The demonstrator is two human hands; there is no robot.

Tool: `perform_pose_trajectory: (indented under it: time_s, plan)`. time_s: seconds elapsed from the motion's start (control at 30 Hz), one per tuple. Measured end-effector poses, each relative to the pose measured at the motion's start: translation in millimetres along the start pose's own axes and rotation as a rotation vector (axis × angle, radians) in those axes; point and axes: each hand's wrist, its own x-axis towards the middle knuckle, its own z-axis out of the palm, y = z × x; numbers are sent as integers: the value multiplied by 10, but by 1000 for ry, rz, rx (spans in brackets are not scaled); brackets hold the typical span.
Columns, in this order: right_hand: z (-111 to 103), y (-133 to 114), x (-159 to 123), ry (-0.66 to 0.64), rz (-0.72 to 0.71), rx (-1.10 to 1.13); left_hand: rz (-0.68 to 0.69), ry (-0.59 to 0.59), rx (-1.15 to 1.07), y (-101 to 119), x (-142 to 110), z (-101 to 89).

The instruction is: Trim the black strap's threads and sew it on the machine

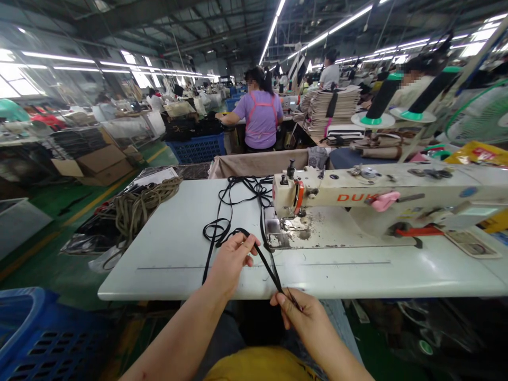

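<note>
A long black strap [232,203] lies in loops on the white sewing table [178,248] and runs down to my hands. My left hand [232,259] pinches the strap just above the table's front edge. My right hand [301,312] pinches the same strap lower, in front of the table edge, so a short taut length [270,267] stretches between them. The cream sewing machine [357,203] stands just right of my left hand, its needle plate [278,233] close to the strap.
A coil of tan rope [138,209] and plastic bags lie at the table's left end. A blue crate [35,338] stands at lower left. A person in a purple top [261,111] works at the station beyond. Stacked pieces [329,108] and thread cones [381,98] are at the right.
</note>
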Motion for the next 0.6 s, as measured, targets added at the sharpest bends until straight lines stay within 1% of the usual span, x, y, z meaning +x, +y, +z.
perform_pose_trajectory:
  time_s: [0.07,0.13,0.27,0.33,0.43,0.53,0.6]
  plan:
    - [-24,-1,-13,38,-57,-88,-25,-19,-73,14,-29,4]
    - [-43,-21,-27,50,-91,-122,-60,-37,-178,8,-56,24]
    - [-61,-88,-14,75,-88,-51,-154,-67,-309,-52,-105,92]
    - [-59,-101,25,80,-82,15,-177,-97,-337,-89,-129,127]
    - [-46,-89,99,97,-79,98,-200,-171,-344,-135,-163,161]
    - [-27,-79,148,158,-88,112,-224,-231,-331,-166,-187,161]
    - [-15,-91,154,199,-101,94,-228,-244,-330,-178,-196,152]
